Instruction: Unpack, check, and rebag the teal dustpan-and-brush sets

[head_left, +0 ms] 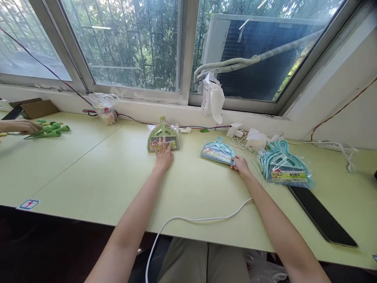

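The blue dustpan set point(217, 153) lies on the table point(118, 177), its near right corner pinched by the right hand point(241, 165). The left hand point(163, 156) rests on the green dustpan set point(173, 138), fingers spread, clenching nothing. A corner-only pinch might let the blue set twist; the white cable point(203, 219) could snag the right forearm point(272, 210). Farther right, the stacked blue sets point(284, 165) bear a label too small to read
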### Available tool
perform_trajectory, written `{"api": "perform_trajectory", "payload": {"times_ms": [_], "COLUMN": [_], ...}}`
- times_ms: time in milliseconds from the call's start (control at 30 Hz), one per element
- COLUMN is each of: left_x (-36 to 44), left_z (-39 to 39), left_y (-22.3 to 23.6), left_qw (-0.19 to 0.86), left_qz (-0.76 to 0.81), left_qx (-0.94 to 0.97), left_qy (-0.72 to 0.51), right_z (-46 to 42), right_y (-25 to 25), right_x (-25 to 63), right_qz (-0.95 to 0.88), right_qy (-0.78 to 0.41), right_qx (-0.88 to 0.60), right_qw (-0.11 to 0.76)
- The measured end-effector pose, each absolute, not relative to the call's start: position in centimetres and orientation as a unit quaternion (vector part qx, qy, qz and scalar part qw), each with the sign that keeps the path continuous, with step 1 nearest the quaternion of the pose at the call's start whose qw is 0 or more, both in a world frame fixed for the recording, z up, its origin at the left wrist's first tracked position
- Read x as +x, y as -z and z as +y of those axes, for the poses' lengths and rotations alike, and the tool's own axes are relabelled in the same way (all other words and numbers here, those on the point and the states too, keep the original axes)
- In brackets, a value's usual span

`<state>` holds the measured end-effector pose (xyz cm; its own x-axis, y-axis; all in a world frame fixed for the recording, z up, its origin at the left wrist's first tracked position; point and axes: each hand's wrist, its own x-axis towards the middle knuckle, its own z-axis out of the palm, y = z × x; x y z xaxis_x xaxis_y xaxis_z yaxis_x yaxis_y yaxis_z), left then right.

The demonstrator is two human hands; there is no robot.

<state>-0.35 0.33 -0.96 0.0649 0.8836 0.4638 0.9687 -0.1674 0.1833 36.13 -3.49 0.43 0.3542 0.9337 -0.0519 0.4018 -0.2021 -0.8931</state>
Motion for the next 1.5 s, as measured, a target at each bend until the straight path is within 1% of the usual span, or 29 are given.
{"api": "perform_trajectory", "payload": {"times_ms": [167, 233, 367, 500, 567, 600, 667, 700, 733, 767, 800, 867, 967, 1033, 1100, 1233, 1300, 1500], "left_x": [-0.2, -0.2, -0.2, 0.2, 1.2, 2.1, 4.5, 5.9, 7.3, 8.7, 10.0, 12.2, 14.0, 14.4, 14.4, 13.6, 13.1, 12.9], "left_z": [0.3, 0.2, -0.1, -1.0, -1.7, -2.0, -2.6, -2.9, -3.0, -3.1, -3.0, -2.8, -2.4, -2.2, -2.1, -2.0, -2.0, -2.3], "left_y": [0.7, 0.7, 0.3, -0.9, -1.5, -1.8, -2.3, -2.4, -2.6, -2.6, -2.7, -2.6, -2.0, -1.3, -0.7, -0.5, -0.7, -0.8], "left_qw": [0.079, 0.079, 0.089, 0.093, 0.038, -0.018, -0.193, -0.311, -0.434, -0.532, -0.590, -0.642, -0.664, -0.684, -0.693, -0.696, -0.702, -0.724], "left_qz": [-0.643, -0.644, -0.638, -0.589, -0.541, -0.518, -0.474, -0.452, -0.425, -0.401, -0.400, -0.412, -0.422, -0.402, -0.381, -0.373, -0.362, -0.299], "left_qx": [-0.722, -0.722, -0.723, -0.735, -0.747, -0.746, -0.717, -0.681, -0.640, -0.598, -0.545, -0.465, -0.389, -0.362, -0.348, -0.309, -0.312, -0.365], "left_qy": [0.244, 0.241, 0.249, 0.323, 0.385, 0.419, 0.473, 0.486, 0.470, 0.446, 0.441, 0.448, 0.480, 0.489, 0.504, 0.530, 0.528, 0.503], "right_z": [-8.2, -9.1, -9.1, -8.7, -8.6, -8.6, -8.5, -8.4, -8.4, -8.4, -8.3, -8.3, -8.5, -8.9, -9.5, -10.7, -11.1, -10.6], "right_y": [0.5, 0.4, 0.1, 0.1, 0.1, 0.1, 0.2, 0.3, 0.4, 0.5, 0.5, 0.4, -0.5, -1.3, -1.9, -2.2, -2.1, -1.7], "right_x": [34.2, 33.5, 32.9, 32.5, 32.1, 31.9, 31.4, 31.3, 31.2, 31.3, 31.5, 32.2, 33.5, 33.8, 33.4, 31.3, 30.4, 30.8], "right_qz": [-0.437, -0.421, -0.391, -0.383, -0.389, -0.396, -0.419, -0.435, -0.451, -0.465, -0.478, -0.499, -0.560, -0.621, -0.685, -0.802, -0.830, -0.815], "right_qy": [-0.439, -0.469, -0.487, -0.470, -0.458, -0.453, -0.441, -0.431, -0.415, -0.393, -0.368, -0.297, -0.114, 0.017, 0.087, 0.091, 0.095, 0.156], "right_qx": [-0.629, -0.609, -0.585, -0.571, -0.569, -0.566, -0.556, -0.552, -0.553, -0.561, -0.575, -0.616, -0.642, -0.607, -0.560, -0.481, -0.458, -0.479], "right_qw": [0.470, 0.481, 0.518, 0.553, 0.562, 0.564, 0.567, 0.566, 0.564, 0.560, 0.554, 0.532, 0.510, 0.495, 0.458, 0.341, 0.303, 0.286]}}
